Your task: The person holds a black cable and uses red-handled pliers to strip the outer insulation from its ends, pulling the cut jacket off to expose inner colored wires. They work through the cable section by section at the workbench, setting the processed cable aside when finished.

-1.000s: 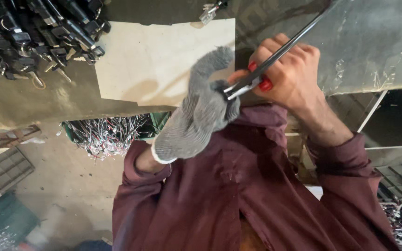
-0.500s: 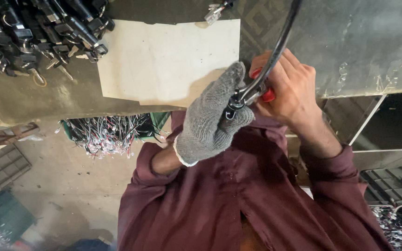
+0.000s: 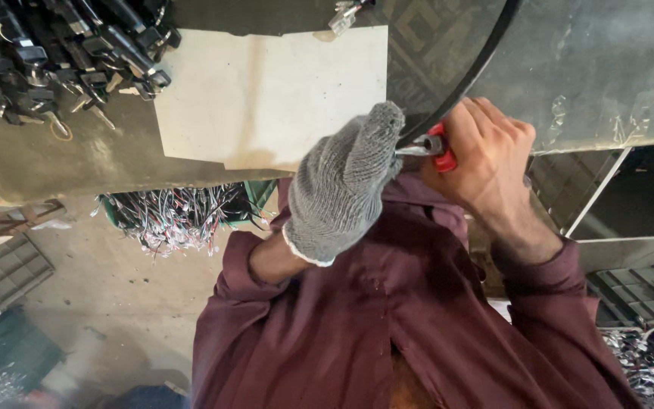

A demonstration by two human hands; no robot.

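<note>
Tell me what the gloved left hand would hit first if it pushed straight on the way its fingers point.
Probably the black cable: the left hand points up-right, its fingertips already beside the red-handled pliers in the right hand. Depth is unclear.

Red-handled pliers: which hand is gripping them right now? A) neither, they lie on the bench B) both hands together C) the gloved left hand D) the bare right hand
D: the bare right hand is closed around the red-handled pliers, while the gloved left hand only meets their metal tip beside the black cable.
</note>
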